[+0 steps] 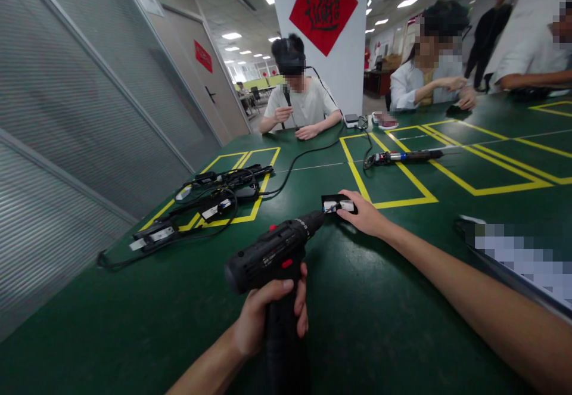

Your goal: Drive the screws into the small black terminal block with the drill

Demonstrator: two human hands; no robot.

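Left hand (268,311) fingers clench the heavy, rigid drill (272,252) by its grip; at 1 o'clock, right hand (364,213) fingers pin the small, light black part (337,204).

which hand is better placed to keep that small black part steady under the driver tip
Right. The right hand already rests on the small black part, while the left hand is wrapped around the electric screwdriver grip.

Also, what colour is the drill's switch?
Red, on the black drill in the left hand; head view.
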